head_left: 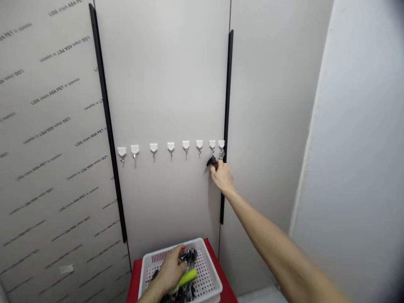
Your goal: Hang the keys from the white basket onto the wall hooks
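Note:
My right hand [222,176] is raised to the cabinet door, its fingers closed on a bunch of keys [211,161] with black heads. The keys are just under the second white hook from the right [212,145]; whether their ring is on that hook is too small to tell. On the rightmost hook [221,145] hangs a small metal ring or clip [222,155]. Lower down, my left hand [172,267] reaches into a white plastic basket [210,267]. Its fingers curl round dark keys [190,255] there. A yellow-green tag or holder [187,277] lies beside them among more keys.
More white hooks [171,147] run in a row leftward across the cabinet door [164,84]. Long black handles stand at its left [107,118] and right [229,84]. The basket rests on a red surface [135,273]. A pale wall [356,139] rises at the right.

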### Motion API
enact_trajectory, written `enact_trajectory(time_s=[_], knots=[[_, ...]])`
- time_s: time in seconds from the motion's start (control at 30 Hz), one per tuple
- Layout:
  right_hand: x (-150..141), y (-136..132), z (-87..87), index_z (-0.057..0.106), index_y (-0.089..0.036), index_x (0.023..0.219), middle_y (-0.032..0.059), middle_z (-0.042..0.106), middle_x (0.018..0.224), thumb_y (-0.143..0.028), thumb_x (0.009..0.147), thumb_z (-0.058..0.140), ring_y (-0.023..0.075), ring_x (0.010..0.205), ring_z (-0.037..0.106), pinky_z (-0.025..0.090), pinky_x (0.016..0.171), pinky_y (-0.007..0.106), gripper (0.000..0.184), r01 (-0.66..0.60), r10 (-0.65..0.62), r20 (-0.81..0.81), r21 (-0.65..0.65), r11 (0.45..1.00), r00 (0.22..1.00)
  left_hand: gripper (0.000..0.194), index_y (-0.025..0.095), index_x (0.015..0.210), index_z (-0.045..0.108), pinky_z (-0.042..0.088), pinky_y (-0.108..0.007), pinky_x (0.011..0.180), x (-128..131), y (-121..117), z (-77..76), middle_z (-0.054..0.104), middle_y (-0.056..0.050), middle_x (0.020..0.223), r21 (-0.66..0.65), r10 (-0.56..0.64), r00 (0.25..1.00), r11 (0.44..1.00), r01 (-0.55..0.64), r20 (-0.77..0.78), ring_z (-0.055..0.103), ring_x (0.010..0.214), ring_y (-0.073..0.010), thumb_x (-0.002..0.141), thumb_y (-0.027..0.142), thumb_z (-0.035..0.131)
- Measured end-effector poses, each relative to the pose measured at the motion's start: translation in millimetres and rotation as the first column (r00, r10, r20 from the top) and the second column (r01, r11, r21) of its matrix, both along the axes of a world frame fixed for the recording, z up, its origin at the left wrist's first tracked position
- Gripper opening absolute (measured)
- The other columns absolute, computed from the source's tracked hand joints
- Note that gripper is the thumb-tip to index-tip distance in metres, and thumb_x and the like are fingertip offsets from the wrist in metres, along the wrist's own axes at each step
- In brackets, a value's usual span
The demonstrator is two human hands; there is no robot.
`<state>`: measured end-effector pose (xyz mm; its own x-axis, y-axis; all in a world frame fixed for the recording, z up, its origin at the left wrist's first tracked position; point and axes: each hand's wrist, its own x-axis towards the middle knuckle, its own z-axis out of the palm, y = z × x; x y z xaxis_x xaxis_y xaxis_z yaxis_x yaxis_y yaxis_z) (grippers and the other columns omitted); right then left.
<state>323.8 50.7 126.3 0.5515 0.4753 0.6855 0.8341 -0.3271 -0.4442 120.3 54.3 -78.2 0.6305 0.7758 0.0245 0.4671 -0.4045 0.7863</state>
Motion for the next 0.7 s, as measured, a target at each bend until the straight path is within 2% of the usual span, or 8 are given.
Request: enact_trajectory(time_s=[0.13,0.23,0.3,0.4,0.47,0.5,0.63,0.7], knots=[[7,-9,16.2,0.043,-0.015,0.091,0.0073,0.053,0.079,-0.027,0.072,0.020,0.0163,0.069,0.047,0.033,0.057,0.025,0.032,-0.046,0.046,-0.073,0.006,0.999,0.996,0.046,0.012,0.103,0.039,0.033,-0.023,0.071,-10,-2,0.8,0.050,-0.006,0.098,0.002,0.014,1.000,1.000,-0.014,0.006,0.048,0.072,-0.0122,0.057,0.013,0.039],[14,-19,48.2,0.045,-0.015,0.086,0.0072,0.053,0.078,-0.027,0.073,0.017,0.0160,0.068,0.048,0.032,0.055,0.023,0.033,-0.019,0.020,0.054,-0.021,1.000,0.998,0.044,0.013,0.101,0.041,0.033,-0.022,0.071,-15,-2,5.5,0.050,-0.005,0.096,0.012,0.023,1.000,1.000,-0.023,0.002,0.048,0.073,-0.0119,0.056,0.013,0.039],[19,-25,72.8,0.047,-0.013,0.082,0.0076,0.054,0.075,-0.025,0.072,0.020,0.0147,0.065,0.048,0.032,0.053,0.022,0.031,-0.053,0.080,0.159,-0.173,0.984,0.984,0.043,0.013,0.100,0.042,0.032,-0.022,0.071,-16,-2,9.1,0.051,-0.005,0.095,0.023,0.026,1.000,0.999,-0.026,-0.004,0.047,0.075,-0.0124,0.057,0.014,0.039],[25,-33,103.7,0.051,-0.012,0.068,0.0069,0.054,0.065,-0.022,0.068,0.031,0.0127,0.057,0.047,0.032,0.049,0.022,0.022,-0.039,0.206,0.221,-0.588,0.808,0.953,0.041,0.014,0.098,0.044,0.032,-0.022,0.071,-16,-4,12.6,0.051,-0.005,0.094,0.028,0.010,1.000,1.000,-0.010,-0.015,0.047,0.075,-0.0125,0.057,0.015,0.039],[27,-37,116.1,0.052,-0.012,0.060,0.0063,0.053,0.059,-0.019,0.065,0.037,0.0130,0.055,0.047,0.032,0.049,0.023,0.017,0.024,0.210,0.227,-0.730,0.683,0.951,0.039,0.015,0.095,0.046,0.032,-0.022,0.071,-15,-5,12.2,0.052,-0.004,0.092,0.030,-0.006,1.000,1.000,0.007,-0.013,0.047,0.075,-0.0127,0.057,0.014,0.039],[27,-38,119.9,0.052,-0.012,0.058,0.0064,0.053,0.058,-0.018,0.064,0.039,0.0137,0.055,0.048,0.032,0.049,0.024,0.016,0.068,0.187,0.259,-0.737,0.673,0.948,0.038,0.015,0.094,0.046,0.032,-0.022,0.072,-15,-5,11.2,0.052,-0.004,0.092,0.031,-0.011,1.000,0.999,0.011,-0.008,0.046,0.077,-0.0130,0.057,0.014,0.039],[25,-40,127.5,0.054,-0.014,0.064,0.0071,0.055,0.065,-0.014,0.065,0.040,0.0156,0.064,0.049,0.032,0.054,0.027,0.014,0.216,0.107,0.510,-0.533,0.818,0.854,0.039,0.015,0.094,0.047,0.032,-0.023,0.073,-14,-3,7.3,0.052,-0.004,0.093,0.032,-0.005,1.000,0.999,0.005,0.005,0.046,0.080,-0.0139,0.056,0.014,0.039],[24,-39,132.9,0.054,-0.015,0.068,0.0067,0.054,0.069,-0.013,0.067,0.040,0.0155,0.068,0.049,0.032,0.056,0.027,0.014,0.209,0.077,0.603,-0.390,0.897,0.794,0.038,0.015,0.094,0.047,0.032,-0.023,0.073,-14,-3,7.4,0.052,-0.003,0.092,0.039,-0.010,1.000,0.999,0.010,0.007,0.046,0.080,-0.0140,0.056,0.014,0.039]])
